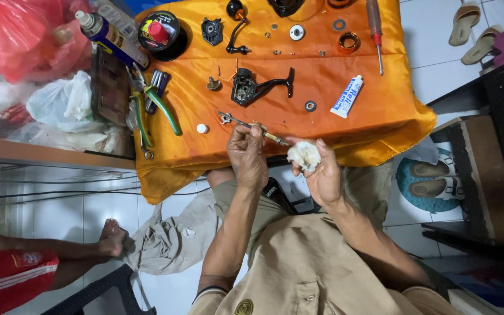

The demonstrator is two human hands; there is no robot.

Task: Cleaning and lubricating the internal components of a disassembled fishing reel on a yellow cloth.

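Table was covered in an orange cloth (pixel 328 76). Black reel body (pixel 246 87) sat mid-cloth, green-handled pliers (pixel 153 111) left of it, white tube (pixel 346 97) to its right.

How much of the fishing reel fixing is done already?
Done: the reel is taken apart. Its black body, a handle, washers and screws lie spread on the orange cloth.
In hand: the left hand holds a thin metal shaft, and the right hand holds a white wad at its end, apparently wiping it.
Left: nothing looks reassembled, and the white grease tube lies capped.
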